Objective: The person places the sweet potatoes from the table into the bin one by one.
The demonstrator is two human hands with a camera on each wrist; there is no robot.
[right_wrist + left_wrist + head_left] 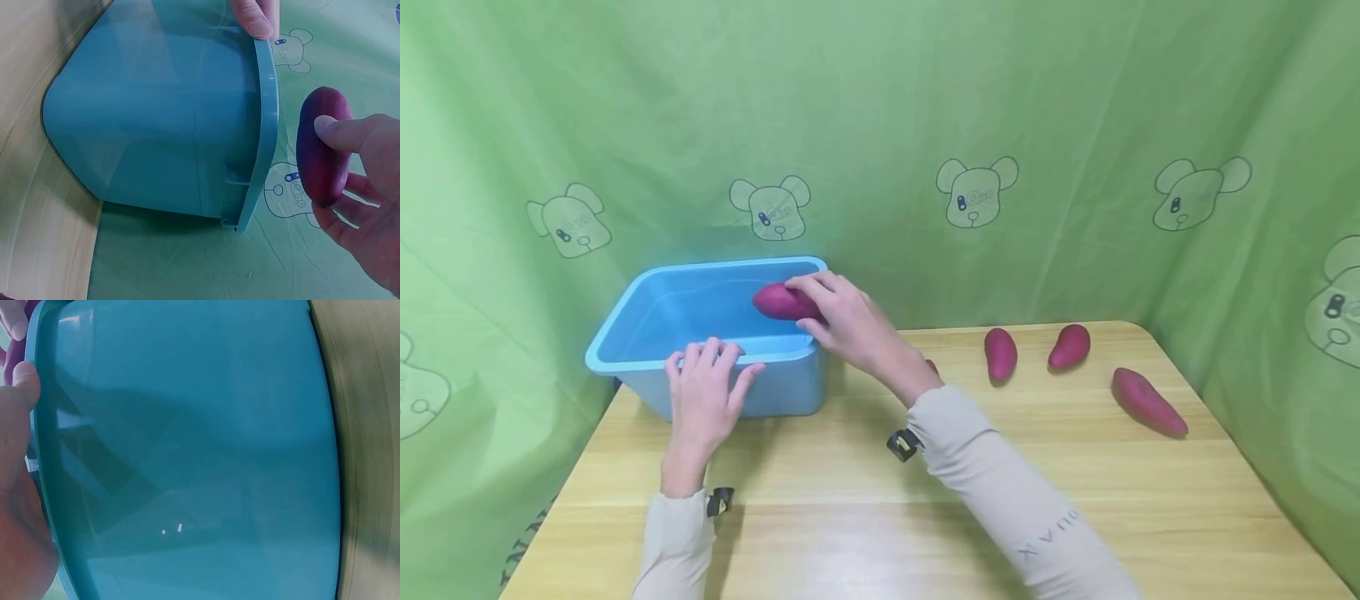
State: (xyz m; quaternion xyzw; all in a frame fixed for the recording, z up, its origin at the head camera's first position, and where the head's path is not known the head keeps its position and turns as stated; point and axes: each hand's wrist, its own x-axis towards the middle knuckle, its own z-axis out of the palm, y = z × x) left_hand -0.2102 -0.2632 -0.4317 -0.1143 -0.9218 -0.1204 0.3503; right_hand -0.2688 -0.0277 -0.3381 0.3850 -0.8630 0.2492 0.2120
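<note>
A blue plastic bin (706,268) stands at the back left of the table. My left hand (703,396) holds its near rim, fingers hooked over the edge and thumb spread along the outside. Above the bin's right end, my right hand (857,321) grips a purple-red sweet potato (778,302). In the right wrist view the thumb presses one side of this sweet potato (322,162) and the fingers lie behind it, higher than the bin's rim (269,100). The part of the bin's floor nearest me is hidden by its front wall.
Three sweet potatoes lie apart on the right of the wooden table (850,500): one upright (1001,356), one curved (1070,347) and a longer one (1148,403). A bit of another (932,367) peeks out behind my right wrist. Green curtain (880,100) surrounds the table.
</note>
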